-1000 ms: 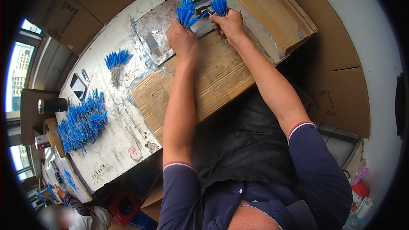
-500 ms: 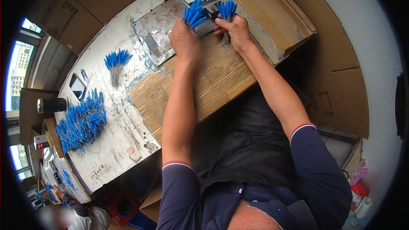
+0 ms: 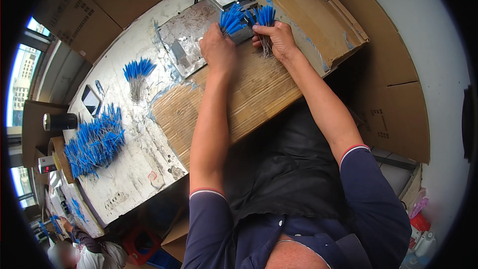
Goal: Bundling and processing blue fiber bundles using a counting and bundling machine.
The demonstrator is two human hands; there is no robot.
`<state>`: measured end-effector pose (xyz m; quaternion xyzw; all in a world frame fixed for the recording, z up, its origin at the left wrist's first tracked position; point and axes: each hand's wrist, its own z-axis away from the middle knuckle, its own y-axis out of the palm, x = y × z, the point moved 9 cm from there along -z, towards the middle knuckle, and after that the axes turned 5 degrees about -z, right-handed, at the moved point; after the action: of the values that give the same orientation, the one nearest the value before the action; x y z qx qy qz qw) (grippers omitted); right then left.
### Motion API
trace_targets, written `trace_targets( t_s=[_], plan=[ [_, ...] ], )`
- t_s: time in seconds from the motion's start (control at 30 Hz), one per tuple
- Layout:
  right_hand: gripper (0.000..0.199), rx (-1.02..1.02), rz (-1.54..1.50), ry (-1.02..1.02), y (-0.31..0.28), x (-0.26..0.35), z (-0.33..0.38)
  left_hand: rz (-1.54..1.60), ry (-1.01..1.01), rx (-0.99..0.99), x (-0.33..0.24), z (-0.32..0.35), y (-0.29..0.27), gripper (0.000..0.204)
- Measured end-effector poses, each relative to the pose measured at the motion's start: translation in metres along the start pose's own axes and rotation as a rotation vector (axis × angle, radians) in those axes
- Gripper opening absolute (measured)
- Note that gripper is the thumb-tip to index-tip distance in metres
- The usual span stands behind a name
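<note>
– Left hand (image 3: 217, 47) closed around a bundle of blue-tipped wires (image 3: 231, 19), grip partly hidden from view; right hand (image 3: 281, 40) pinching a second bundle (image 3: 266, 15) by its thin stems, both bundles beside each other near the far end of a cardboard pad (image 3: 244, 82)

– Best way of handling them?

– Hold firmly without bending the stems, keep blue ends level and facing one way, tuck strays back in

– Difference from half a second ago?

– Narrower gap between the bundles, with some right-hand tips leaning leftward; same loose sheaf (image 3: 138, 70) and larger heap (image 3: 97, 140) on the white surface (image 3: 132, 162)
</note>
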<state>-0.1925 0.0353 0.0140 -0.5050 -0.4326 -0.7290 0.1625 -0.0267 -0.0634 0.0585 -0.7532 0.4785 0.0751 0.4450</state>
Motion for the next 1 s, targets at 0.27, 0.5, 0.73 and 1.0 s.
trace_targets(
  t_s=[0.27,0.5,0.73,1.0],
  plan=[
    [0.018,-0.005,0.038,0.000,-0.001,-0.004,0.001,0.011,-0.004,-0.010,0.001,-0.001,0.000,0.019],
    [0.020,-0.118,0.589,-0.286,0.003,0.005,0.000,0.149,-0.104,-0.241,0.013,-0.004,-0.016,0.011],
    [0.030,-0.041,1.264,-0.414,0.062,0.011,0.026,0.665,-0.494,-0.290,0.057,0.002,-0.010,0.012],
    [0.023,-0.154,1.325,-0.299,0.040,0.016,0.023,0.726,-0.485,-0.292,0.054,0.004,-0.014,0.012]
  ],
)
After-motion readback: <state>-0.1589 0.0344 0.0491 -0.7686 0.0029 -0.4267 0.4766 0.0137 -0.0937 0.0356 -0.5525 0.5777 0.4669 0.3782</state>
